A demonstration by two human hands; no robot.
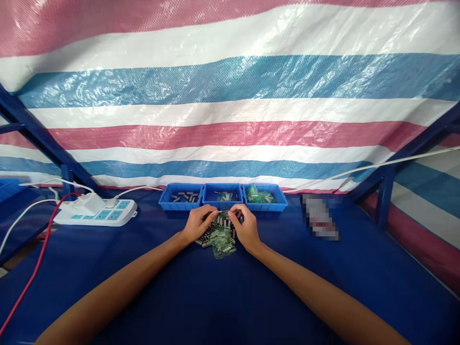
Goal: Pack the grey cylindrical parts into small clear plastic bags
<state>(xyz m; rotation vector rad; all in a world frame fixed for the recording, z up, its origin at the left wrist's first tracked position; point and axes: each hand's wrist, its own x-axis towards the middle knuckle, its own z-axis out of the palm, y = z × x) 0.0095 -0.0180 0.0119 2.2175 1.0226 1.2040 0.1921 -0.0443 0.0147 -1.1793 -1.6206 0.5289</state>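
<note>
Slim piece bridges left hand and right hand, fingers clamped on its ends, above metallic cylinders.

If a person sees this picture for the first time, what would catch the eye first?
Probably the shiny sheet, striped red, white and blue, comes first, filling the background. The left hand and right hand may follow, close together below the centre, at a pile of small parts in front of three blue bins.

Glare on tarp — dim foreground
</note>
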